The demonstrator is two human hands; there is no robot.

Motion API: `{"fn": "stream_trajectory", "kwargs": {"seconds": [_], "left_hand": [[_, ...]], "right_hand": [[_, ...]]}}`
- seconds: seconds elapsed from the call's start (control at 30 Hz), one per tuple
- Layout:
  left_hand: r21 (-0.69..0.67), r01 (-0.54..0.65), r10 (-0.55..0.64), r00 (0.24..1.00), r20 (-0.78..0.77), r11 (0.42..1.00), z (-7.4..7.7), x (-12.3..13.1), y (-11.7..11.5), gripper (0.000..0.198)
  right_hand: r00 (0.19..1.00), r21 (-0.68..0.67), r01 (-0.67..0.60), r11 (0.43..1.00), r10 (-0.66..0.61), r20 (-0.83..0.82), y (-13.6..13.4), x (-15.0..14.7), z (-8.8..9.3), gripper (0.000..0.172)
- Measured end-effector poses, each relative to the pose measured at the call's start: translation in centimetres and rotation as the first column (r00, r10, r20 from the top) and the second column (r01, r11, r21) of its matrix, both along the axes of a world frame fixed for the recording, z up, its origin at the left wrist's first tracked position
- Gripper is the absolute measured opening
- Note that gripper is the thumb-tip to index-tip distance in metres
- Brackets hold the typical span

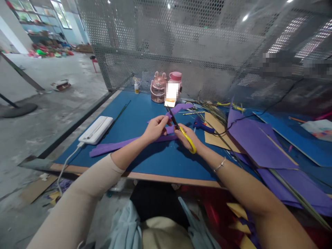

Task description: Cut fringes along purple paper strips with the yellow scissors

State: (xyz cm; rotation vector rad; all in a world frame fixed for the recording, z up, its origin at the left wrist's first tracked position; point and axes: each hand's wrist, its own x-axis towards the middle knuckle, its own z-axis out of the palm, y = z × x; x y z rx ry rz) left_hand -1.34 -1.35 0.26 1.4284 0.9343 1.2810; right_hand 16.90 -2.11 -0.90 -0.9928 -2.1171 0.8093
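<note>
Pinching the strip (124, 143) just left of the scissors (181, 130), the left hand (155, 128) is closed on it, fingertips close to the blades. The right hand (185, 136) is curled thru the yellow handles, gripping them. The strip's long tail lies far left of the scissors on the counter (145, 162). Risks: fingers that near the blades could get nicked, and the slack tail may twist & pull the cut off line. A blue tool (203, 125) w/ cord just right of the scissors could snag.
</note>
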Motion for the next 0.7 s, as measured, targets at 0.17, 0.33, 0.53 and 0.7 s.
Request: {"fn": "stream_trajectory", "kwargs": {"seconds": [0.17,0.33,0.53,0.7], "left_hand": [[0.011,-0.020,0.020,0.999,0.043,1.000,-1.7,-0.8,-1.0,0.037],[0.009,-0.002,0.002,1.000,0.004,1.000,-2.4,-0.3,-1.7,0.034],[0.115,-0.064,0.077,0.991,-0.110,0.991,-3.2,-0.3,-1.9,0.023],[0.414,-0.064,0.207,0.928,-0.310,0.908,-2.2,-0.6,-0.6,0.014]], "right_hand": [[0.992,0.142,-0.072,0.987,0.055,0.117,0.4,1.5,0.2,0.036],[0.990,0.101,-0.081,0.992,0.068,0.122,-0.7,2.2,-0.7,0.034],[0.984,0.122,-0.042,0.992,0.019,0.179,-1.1,2.9,-0.7,0.025],[0.979,0.155,-0.038,0.987,0.006,0.206,-0.9,3.2,-0.2,0.035]]}}
